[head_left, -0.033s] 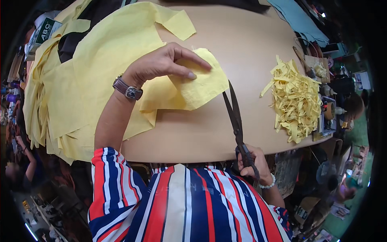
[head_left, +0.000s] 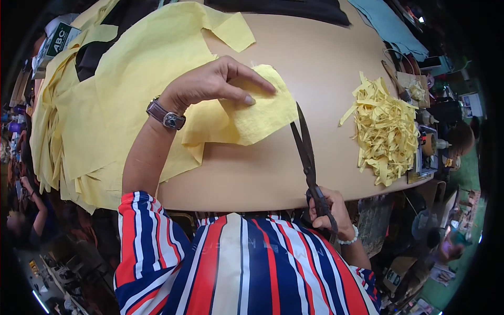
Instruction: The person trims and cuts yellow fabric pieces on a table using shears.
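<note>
A piece of yellow cloth reaches out over the table from a large yellow sheet. My left hand, with a watch on its wrist, holds this piece, thumb and forefinger on its upper face; the other fingers are hidden. Long dark scissors are in my right hand near the front edge of the table. Their blades stand slightly apart and point away from me. The tips lie at the right edge of the yellow piece; whether cloth sits between the blades I cannot tell.
A heap of narrow yellow strips lies on the right of the tan table. Folded dark cloth lies along the far edge, with light blue cloth to its right. A brush and small bottles stand beyond the strips.
The dark cloth at the far edge has come further onto the table. Both hands, the scissors and the yellow piece stay almost where they were.
</note>
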